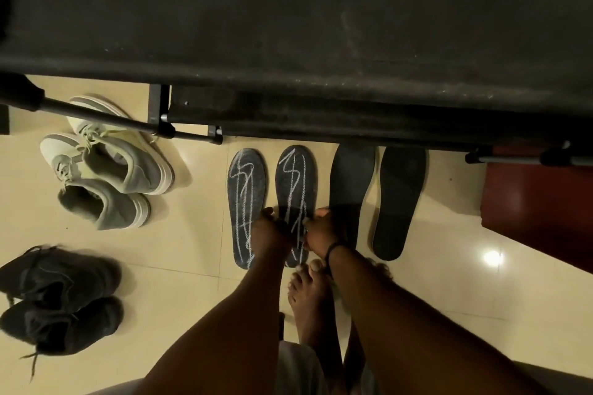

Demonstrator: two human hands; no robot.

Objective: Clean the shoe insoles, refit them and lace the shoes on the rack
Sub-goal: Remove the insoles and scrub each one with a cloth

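A person bends over a tiled floor (pixel 192 234) where four dark insoles lie side by side, flat and out of their shoes, probably so each face can be wiped. Both hands are down on the chalk-marked insole (pixel 296 189): the left hand (pixel 271 231) has its fingers curled over that insole's left edge, and the right hand (pixel 321 229) bends at its right edge, though whether those fingers pinch or only press I cannot tell. Another chalked insole (pixel 246 199) lies just left of the fingers, two plain insoles (pixel 399 199) to their right, and the grey shoes (pixel 106 163) and black shoes (pixel 61 295) wait well to the left, below the dark rack (pixel 288 26).
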